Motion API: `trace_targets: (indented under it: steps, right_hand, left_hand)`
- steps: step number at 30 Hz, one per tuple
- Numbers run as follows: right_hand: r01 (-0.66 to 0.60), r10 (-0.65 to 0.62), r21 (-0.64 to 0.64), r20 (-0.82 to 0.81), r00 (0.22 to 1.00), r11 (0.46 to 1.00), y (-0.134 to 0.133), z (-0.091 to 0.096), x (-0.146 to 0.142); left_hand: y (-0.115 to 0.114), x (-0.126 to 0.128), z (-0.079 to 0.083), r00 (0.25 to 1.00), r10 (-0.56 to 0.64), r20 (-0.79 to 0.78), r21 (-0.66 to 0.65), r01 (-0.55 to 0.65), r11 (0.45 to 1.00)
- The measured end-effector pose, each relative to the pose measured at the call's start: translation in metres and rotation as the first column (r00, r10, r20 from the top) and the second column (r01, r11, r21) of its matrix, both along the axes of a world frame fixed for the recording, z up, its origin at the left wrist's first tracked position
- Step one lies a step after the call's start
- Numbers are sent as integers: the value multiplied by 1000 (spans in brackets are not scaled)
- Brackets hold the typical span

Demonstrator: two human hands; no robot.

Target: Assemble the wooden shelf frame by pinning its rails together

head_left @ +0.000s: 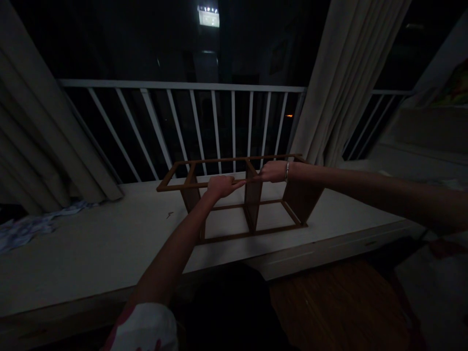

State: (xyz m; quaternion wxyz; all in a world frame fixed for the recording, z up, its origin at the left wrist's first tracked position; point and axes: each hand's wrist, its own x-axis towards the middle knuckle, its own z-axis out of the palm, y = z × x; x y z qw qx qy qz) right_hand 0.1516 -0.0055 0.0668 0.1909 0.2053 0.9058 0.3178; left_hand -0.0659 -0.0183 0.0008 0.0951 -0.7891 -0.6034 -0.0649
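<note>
A brown wooden shelf (pixel 252 207) lies on its side on the white window ledge (pixel 120 234), its rails running left to right with boards standing between them. My left hand (pixel 221 186) is closed around the upper near rail, left of the middle board, its thumb stretched along the rail to the right. My right hand (pixel 272 171), with a bracelet at the wrist, is closed on the same rail just right of the middle board. Its fingertips come close to my left thumb. Anything small between them is too dark to make out.
A small, thin, bent object (pixel 170 214) lies on the ledge left of the shelf. Behind stands a white railing (pixel 183 87) before a dark window, with curtains (pixel 340 73) at both sides. Crumpled cloth (pixel 32 229) is at far left. Wooden floor (pixel 336 307) shows below.
</note>
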Motion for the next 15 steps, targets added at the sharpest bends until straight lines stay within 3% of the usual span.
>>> trace_targets:
  steps: [15]
  right_hand:
    - [60, -70, -94, -103, 992, 994, -2, 0, 5]
  left_hand:
    - [-4, 1, 3, 1000, 11, 3, -9, -11, 1000]
